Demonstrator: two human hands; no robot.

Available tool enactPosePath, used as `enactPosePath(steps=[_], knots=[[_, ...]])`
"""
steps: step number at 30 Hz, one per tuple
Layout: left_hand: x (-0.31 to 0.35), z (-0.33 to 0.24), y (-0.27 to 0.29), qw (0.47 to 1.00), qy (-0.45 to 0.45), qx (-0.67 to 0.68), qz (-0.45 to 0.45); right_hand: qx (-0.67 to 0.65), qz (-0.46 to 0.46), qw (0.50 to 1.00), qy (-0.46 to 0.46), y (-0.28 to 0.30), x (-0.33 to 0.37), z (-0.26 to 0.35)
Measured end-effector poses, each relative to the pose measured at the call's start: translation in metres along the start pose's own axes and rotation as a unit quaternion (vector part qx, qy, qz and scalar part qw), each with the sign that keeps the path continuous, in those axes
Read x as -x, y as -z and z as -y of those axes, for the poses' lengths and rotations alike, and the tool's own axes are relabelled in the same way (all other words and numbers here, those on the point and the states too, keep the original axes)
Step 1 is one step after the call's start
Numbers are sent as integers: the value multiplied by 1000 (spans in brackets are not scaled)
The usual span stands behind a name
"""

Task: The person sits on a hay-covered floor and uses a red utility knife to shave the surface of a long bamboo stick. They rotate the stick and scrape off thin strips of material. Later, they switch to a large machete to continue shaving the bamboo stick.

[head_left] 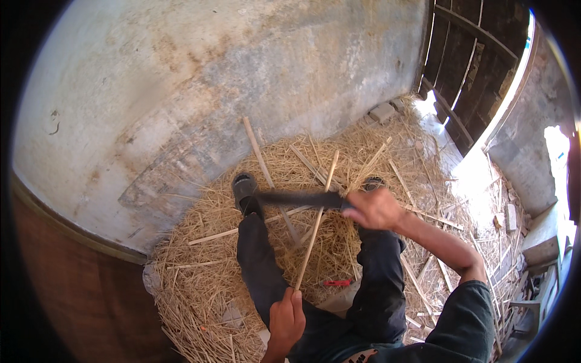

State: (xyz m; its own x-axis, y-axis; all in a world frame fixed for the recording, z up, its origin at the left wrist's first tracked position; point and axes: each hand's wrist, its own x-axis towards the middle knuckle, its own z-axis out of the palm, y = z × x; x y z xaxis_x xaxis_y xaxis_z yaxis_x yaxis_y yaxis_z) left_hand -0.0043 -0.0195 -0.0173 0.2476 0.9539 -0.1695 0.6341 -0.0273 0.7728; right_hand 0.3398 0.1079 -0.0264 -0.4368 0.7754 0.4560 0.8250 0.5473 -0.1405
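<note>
A pale plastered wall [200, 78] rises at the far left, above a floor covered in loose straw [200, 284] scattered with split cane lengths. The right hand [374, 209] is closed around the handle of a dark long-bladed knife [296, 198], held level across the knees. The left hand [285, 320], near, grips the lower end of a thin bamboo stick [316, 221], which slants away under the blade; a small red object [337, 282] lies just right of it.

A long pale bamboo stick [316, 222] slants from near centre up toward the far right, its near end gripped. A dark, flat-bladed knife [296, 198] lies crosswise against it, blade pointing left, handle gripped at right.
</note>
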Motion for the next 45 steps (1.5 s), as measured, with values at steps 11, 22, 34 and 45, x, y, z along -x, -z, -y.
enactPosePath(steps=[11, 22, 34, 45], knots=[[-1, 41, 10, 964, 86, 244, 55, -160, -213, 899, -348, 7, 5, -96], [-27, -3, -5, 943, 80, 317, 57, -74, -52, 996, -24, 6, 19, 51], [-29, 22, -26, 926, -17, 356, 121, -58, -27, 998, 18, 2, 14, 60], [-31, 50, -35, 956, -58, 269, 104, -46, -6, 999, 22, 1, 18, 69]])
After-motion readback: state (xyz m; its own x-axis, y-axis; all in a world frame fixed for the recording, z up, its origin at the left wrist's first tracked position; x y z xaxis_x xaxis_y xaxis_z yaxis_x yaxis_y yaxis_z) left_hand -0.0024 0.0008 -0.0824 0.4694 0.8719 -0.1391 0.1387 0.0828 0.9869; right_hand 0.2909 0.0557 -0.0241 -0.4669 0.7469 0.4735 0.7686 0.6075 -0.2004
